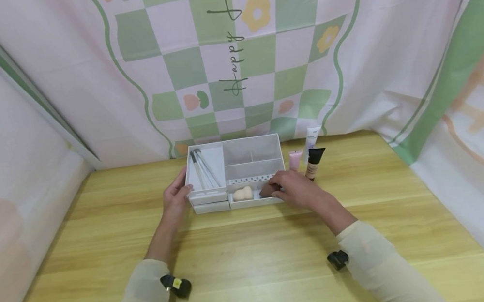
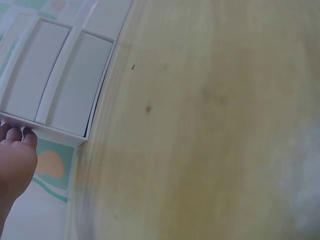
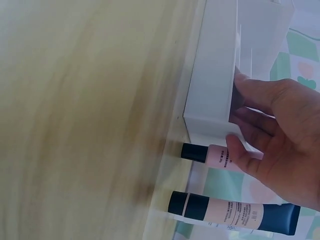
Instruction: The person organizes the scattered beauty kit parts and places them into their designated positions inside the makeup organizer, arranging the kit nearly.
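Left hand [image 1: 175, 195] grips the side of the white box [image 1: 252, 169]; right hand [image 1: 296, 188] pinches, as far as my feed shows, a brown sponge [image 1: 266, 191] in its front right compartment. I'd expect it light, squashy, best held by its edges.

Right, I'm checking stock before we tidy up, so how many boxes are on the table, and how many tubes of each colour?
White box: 1
Pink tube: 1
White tube: 1
Beige tube with black ends: 1
Total: 4
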### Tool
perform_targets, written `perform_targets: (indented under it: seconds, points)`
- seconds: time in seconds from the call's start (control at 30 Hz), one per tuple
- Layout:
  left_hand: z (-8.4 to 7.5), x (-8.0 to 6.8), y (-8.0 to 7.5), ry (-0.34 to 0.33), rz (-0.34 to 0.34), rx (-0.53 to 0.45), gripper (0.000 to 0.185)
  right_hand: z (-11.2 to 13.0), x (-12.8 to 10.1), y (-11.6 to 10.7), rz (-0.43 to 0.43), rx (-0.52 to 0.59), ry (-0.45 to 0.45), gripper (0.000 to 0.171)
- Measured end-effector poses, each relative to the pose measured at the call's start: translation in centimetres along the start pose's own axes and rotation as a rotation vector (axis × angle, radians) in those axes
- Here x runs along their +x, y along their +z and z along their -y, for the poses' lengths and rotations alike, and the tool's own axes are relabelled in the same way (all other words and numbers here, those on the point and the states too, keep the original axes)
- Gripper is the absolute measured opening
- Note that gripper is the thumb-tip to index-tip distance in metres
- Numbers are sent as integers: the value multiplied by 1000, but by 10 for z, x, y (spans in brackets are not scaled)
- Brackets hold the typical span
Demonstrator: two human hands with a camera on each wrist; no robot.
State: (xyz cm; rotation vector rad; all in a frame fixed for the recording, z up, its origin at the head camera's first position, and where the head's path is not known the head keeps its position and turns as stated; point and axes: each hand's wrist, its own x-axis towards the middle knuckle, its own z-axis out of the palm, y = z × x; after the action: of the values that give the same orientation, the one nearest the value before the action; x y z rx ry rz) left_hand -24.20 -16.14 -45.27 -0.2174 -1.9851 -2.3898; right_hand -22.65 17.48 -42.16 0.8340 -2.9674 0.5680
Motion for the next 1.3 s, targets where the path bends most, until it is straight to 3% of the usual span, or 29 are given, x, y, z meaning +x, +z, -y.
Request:
perform_targets:
  seconds: [0.47, 0.83, 1.3]
  points:
    - [0, -1, 1, 20, 10, -4, 60, 1, 1, 1, 28, 39, 6, 22]
    - [-1, -1, 0, -4, 0, 37, 60, 0, 3, 3, 26, 68, -9, 19]
    - [-1, -2, 2, 8, -1, -15, 60, -2, -4, 6, -60, 17, -43, 21]
